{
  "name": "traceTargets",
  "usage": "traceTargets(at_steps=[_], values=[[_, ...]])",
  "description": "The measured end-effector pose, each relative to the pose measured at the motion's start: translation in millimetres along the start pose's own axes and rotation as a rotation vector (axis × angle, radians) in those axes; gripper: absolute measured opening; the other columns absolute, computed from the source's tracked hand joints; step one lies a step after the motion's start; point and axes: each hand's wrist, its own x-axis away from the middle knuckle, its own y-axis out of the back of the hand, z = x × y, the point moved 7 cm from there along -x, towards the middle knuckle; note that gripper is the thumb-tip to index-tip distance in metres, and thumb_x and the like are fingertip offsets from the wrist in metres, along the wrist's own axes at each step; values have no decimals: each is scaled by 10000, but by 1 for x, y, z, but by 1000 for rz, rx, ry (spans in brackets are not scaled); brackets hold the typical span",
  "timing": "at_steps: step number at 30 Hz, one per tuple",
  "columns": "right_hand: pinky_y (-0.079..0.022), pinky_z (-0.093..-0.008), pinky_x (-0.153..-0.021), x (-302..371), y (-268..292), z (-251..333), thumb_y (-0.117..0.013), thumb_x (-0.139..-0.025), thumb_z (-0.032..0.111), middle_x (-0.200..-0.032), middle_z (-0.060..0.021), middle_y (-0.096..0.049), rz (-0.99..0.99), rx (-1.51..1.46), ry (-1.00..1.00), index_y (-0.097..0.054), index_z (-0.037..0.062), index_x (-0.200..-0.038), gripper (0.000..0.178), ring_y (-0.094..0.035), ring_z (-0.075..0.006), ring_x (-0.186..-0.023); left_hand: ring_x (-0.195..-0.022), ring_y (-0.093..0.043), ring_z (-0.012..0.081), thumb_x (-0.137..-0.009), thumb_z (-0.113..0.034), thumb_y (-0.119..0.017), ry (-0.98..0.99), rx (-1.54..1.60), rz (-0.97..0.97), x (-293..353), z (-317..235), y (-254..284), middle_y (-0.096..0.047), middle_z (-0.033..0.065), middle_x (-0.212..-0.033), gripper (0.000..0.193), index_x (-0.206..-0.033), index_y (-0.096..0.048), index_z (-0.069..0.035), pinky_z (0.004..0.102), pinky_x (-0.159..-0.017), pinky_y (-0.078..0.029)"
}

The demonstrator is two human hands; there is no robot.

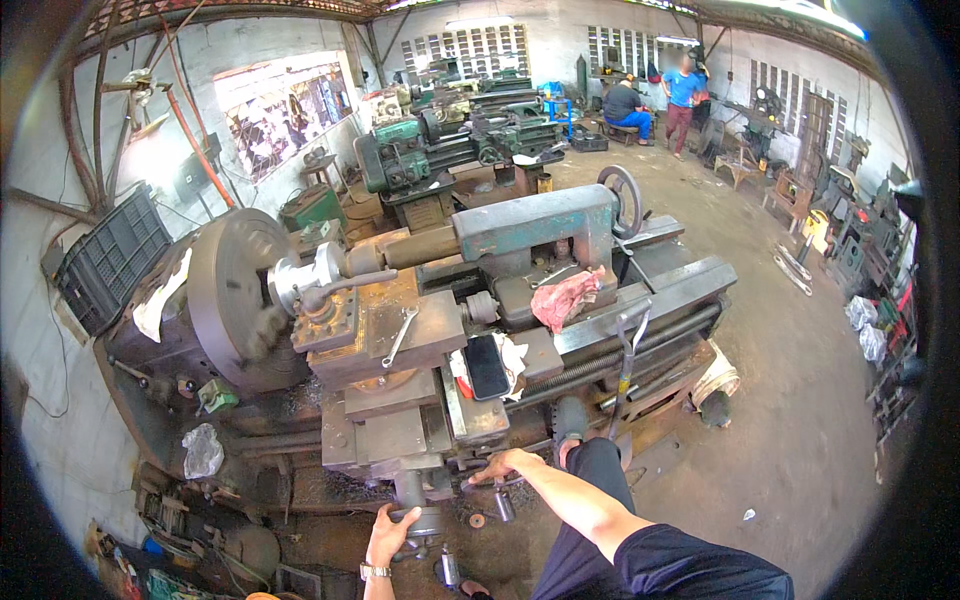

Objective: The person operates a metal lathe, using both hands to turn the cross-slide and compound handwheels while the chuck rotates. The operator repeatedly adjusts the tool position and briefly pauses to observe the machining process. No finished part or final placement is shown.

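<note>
At the front of a large lathe, my left hand [385, 537] grips a round cross-slide handwheel [424, 521], thumb over its rim. To the right, my right hand [497, 466] is closed on a lever on the carriage apron, its fingers partly hidden. A metal-handled crank [503, 505] hangs below it. Above my hands, a cutting tool in the tool post [328, 325] stands close to a shiny metal workpiece [305, 275]. This workpiece sits between the big chuck [240, 295] and the tailstock [535, 225]. A combination wrench [400, 337] lies on the slide.
A black phone [487, 367] rests on a white cloth on the carriage. A reddish rag [567, 299] lies by the tailstock. My foot [570, 420] is propped on the lathe at right. Another green lathe [400, 155] and two people [627, 105] are farther back.
</note>
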Motion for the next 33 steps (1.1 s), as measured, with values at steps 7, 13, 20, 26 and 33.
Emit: traceTargets(at_steps=[7,13,20,26,33], values=[[-376,-514,-1132,-19,1,-8,-560,-712,932,-1474,-142,-551,-115,-64,176,-633,50,-1332,1080,-453,-340,-1420,-1248,-618,338,-758,-592,-824,-25,29,-17,1,-1,1,-639,276,-1308,1033,-1441,-450,86,397,-1066,-466],[-379,-489,-1135,-5,3,-8,-567,-717,921,-1449,-149,-577,-116,-67,156,-640,58,-1346,1071,-478,-336,-1401,-1184,-644,345,-735,-560,-847,-182,-118,-173,15,-23,8,-672,249,-1233,973,-1398,-500,62,416,-1027,-493],[-394,-458,-1130,-3,-2,-20,-526,-694,961,-1400,-146,-625,-232,-90,105,-690,124,-1305,1049,-530,-330,-1355,-881,-647,256,-703,-123,-879,-1028,-156,50,109,-252,82,-676,99,-967,359,-936,-617,-51,384,-803,-538],[-379,-465,-1156,21,4,-15,-516,-686,967,-1450,-160,-582,-266,-95,158,-644,147,-1371,1076,-487,-344,-1402,-883,-654,282,-647,-95,-884,-1981,-462,-599,295,-383,141,-677,70,-958,372,-898,-610,-104,509,-771,-563],[-386,-448,-1149,30,7,-12,-536,-688,951,-1464,-159,-570,-328,-93,174,-625,114,-1383,1091,-489,-349,-1397,-1078,-635,391,-832,-193,-762,-977,-508,-230,138,-320,127,-643,185,-1167,451,-1200,-588,0,439,-958,-514]])
